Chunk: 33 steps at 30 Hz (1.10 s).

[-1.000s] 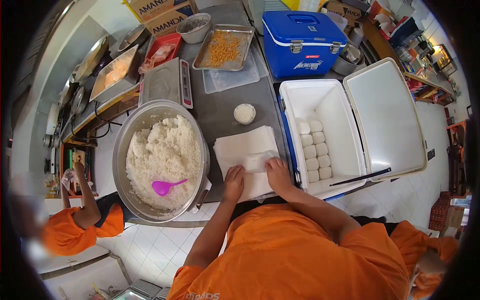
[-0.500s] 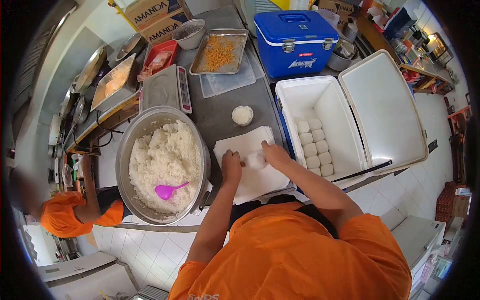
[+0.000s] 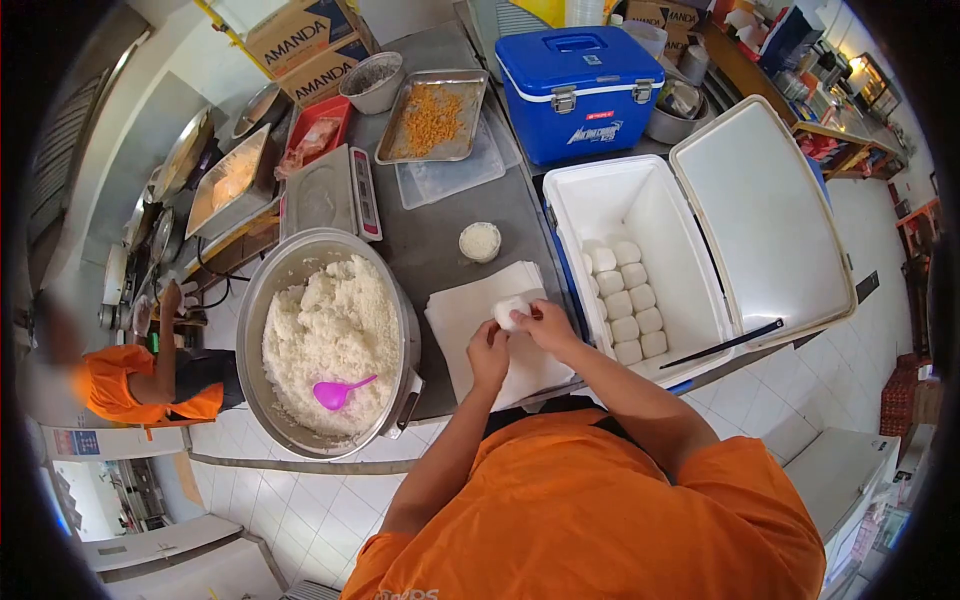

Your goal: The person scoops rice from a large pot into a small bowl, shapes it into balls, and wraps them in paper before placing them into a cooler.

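A round white paper-wrapped bundle (image 3: pixel 510 312) is held just above a stack of white paper sheets (image 3: pixel 455 318). My right hand (image 3: pixel 547 328) grips its right side, thumb and fingers closed around it. The fingers of my left hand (image 3: pixel 488 352) are drawn together against its lower left edge. What lies inside the wrapping is hidden. Behind the sheets stands a small cup of rice (image 3: pixel 480 242). To the left, a large metal pot (image 3: pixel 252 375) holds a heap of white rice (image 3: pixel 325 315) with a purple scoop (image 3: pixel 342 392) lying in it.
On the right, an open white cooler (image 3: pixel 690 320) contains several white wrapped bundles (image 3: pixel 620 303). A blue cooler (image 3: pixel 580 95) stands behind it. A tray (image 3: pixel 480 105) of orange shreds and a scale (image 3: pixel 320 190) are farther back. Another person (image 3: pixel 150 385) works at left.
The bundle has been lifted from the sheets, and my hands have come together around it. My left hand moved right. The co-worker's arm has shifted slightly, and the camera view moved a little.
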Motion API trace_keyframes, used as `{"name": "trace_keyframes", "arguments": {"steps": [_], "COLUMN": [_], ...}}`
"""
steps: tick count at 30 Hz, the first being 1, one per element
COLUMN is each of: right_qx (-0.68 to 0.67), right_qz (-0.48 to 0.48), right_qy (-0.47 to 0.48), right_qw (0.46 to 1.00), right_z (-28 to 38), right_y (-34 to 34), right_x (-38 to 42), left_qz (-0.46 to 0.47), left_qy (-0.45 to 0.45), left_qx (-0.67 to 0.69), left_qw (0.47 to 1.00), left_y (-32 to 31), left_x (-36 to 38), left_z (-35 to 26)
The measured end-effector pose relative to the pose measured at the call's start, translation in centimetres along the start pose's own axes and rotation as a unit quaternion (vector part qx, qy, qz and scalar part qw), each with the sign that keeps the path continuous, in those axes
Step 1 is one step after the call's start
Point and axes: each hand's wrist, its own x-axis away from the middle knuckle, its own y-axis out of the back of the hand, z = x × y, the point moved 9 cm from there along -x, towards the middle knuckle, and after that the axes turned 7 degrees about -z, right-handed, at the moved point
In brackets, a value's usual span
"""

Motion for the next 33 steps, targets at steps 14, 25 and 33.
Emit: {"name": "trace_keyframes", "arguments": {"steps": [14, 25, 33], "right_qx": [-0.344, -0.067, -0.068], "right_qz": [0.223, 0.051, 0.09], "right_qy": [0.008, 0.348, 0.229], "right_qw": [0.912, 0.934, 0.967], "right_z": [10.2, 19.3, 18.3], "right_y": [3.6, 4.3, -1.7], "right_x": [5.0, 8.5, 13.0], "left_qz": [0.09, -0.154, -0.273], "left_qy": [-0.007, -0.023, -0.143], "left_qx": [0.234, 0.009, -0.096], "left_qw": [0.968, 0.988, 0.946], "left_y": [1.2, 10.5, 12.7], "left_x": [2.0, 4.5, 6.3], "left_z": [-13.7, -12.8, -14.2]}}
